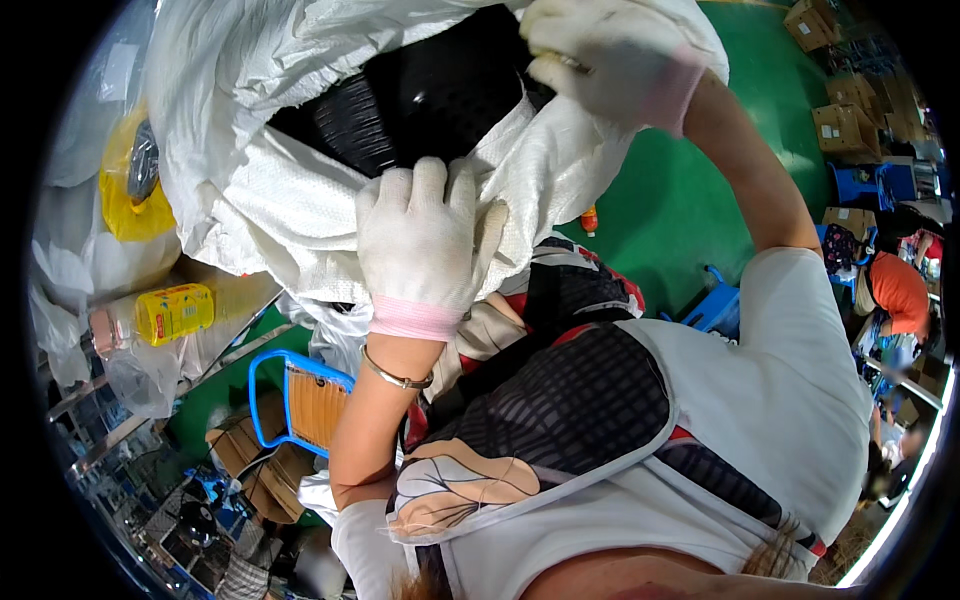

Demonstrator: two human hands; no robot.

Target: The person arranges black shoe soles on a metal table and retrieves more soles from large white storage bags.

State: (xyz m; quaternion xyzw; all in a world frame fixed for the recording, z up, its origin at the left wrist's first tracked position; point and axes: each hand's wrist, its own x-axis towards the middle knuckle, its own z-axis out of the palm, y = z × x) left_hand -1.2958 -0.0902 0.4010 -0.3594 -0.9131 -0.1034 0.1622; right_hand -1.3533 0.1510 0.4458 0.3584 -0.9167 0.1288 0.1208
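A large white woven sack (pixel 290 210) stands gaping in front of me, its rim loose and crumpled. Inside it are shiny black plastic items (pixel 430 95), whose exact kind I cannot make out. My left hand (pixel 418 235), in a white knit glove with a pink cuff, is closed over the near rim, fingertips at the opening. At the far right side of the mouth, my right hand (pixel 605 65) wears a matching glove, partly smeared by motion. Its fingers are curled at the sack's edge.
Left of the sack, a yellow-labelled bottle (pixel 175 313) and a yellow bag (pixel 135 180) lie among clear plastic. A blue-framed chair (pixel 310 400) stands below them. Across the green floor (pixel 680 200) are a blue stool (pixel 712 308), cardboard boxes (pixel 845 130) and a person in orange (pixel 898 290).
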